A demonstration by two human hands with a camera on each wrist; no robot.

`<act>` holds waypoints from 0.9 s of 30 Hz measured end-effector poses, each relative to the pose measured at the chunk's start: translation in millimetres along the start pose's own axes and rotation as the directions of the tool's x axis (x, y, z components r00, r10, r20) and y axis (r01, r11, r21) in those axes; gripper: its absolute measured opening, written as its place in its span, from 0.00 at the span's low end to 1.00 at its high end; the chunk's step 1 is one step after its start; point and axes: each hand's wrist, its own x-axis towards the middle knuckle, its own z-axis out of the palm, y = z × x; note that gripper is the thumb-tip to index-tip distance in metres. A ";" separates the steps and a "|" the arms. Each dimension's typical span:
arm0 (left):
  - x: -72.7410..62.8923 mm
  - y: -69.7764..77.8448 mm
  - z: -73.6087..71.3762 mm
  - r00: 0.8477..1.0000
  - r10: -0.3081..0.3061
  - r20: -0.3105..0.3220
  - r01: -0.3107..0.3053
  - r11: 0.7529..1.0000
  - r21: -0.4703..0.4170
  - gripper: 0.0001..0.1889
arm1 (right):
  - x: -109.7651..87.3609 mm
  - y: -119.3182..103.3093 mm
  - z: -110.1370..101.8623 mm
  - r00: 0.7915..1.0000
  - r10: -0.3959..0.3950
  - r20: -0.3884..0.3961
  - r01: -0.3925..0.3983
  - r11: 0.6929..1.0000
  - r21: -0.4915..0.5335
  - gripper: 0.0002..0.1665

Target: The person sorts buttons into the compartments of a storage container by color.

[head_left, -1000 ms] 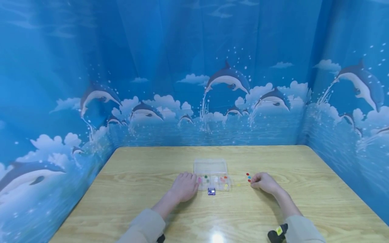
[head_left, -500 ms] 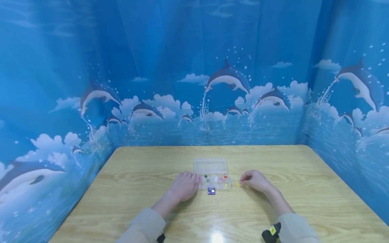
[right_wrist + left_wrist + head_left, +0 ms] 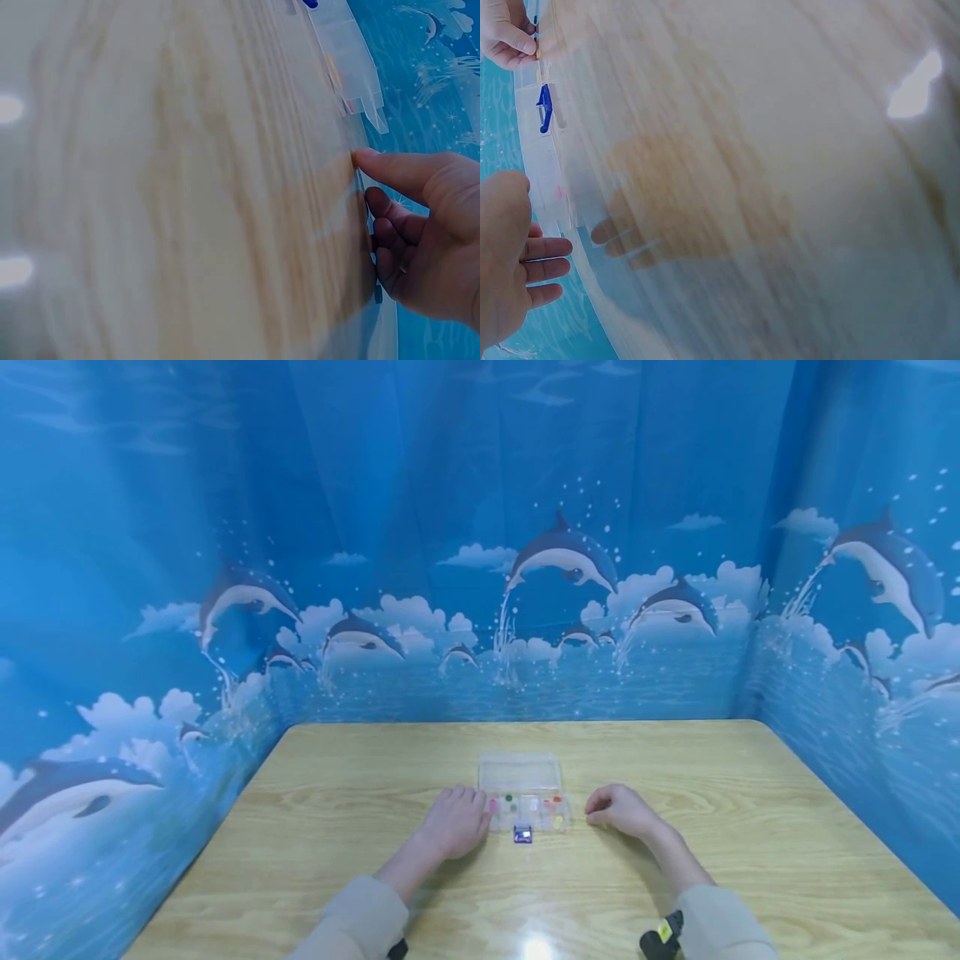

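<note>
A clear plastic compartment box [image 3: 519,772] lies with its lid swung back and a blue-purple latch [image 3: 522,835] at its front. Small pink, green, red and yellow pieces [image 3: 558,821] sit in its compartments. My left hand [image 3: 455,821] rests at the box's left end, fingers loosely extended in the left wrist view. Just right of the box, my right hand [image 3: 626,810] is low at the table, thumb and index fingertips down. A small yellow piece [image 3: 538,54] shows at the thumb tip in the left wrist view; I cannot tell whether it is pinched.
The wood-grain table [image 3: 360,768] reflects a bright light near its front. A blue dolphin-printed curtain [image 3: 450,568] stands behind and at both sides. Under the right hand, dark small pieces [image 3: 378,294] show on the table in the right wrist view.
My right hand has moved left, from beside the red and blue pieces to the yellow piece near the box. It now covers those pieces in the head view. The left hand stays put.
</note>
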 end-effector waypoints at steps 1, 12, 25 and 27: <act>0.0 0.1 -0.3 1.000 0.000 0.000 0.000 1.000 -0.003 0.17 | 0.1 -0.8 0.0 1.000 -0.005 -0.001 0.005 1.000 -0.003 0.04; 0.2 0.7 -1.9 1.000 -0.009 0.014 0.010 1.000 -0.013 0.17 | 4.0 -1.2 2.1 0.998 0.054 -0.013 -0.054 0.998 -0.030 0.05; 0.8 1.3 -1.4 0.999 -0.023 0.023 0.023 0.999 -0.027 0.18 | 3.8 -10.6 -2.8 0.998 0.067 0.012 -0.068 0.997 0.047 0.02; 0.9 1.3 -1.5 0.999 -0.024 0.024 0.024 0.999 -0.026 0.18 | 4.5 -13.1 -3.4 0.997 0.071 0.011 -0.072 0.996 0.059 0.02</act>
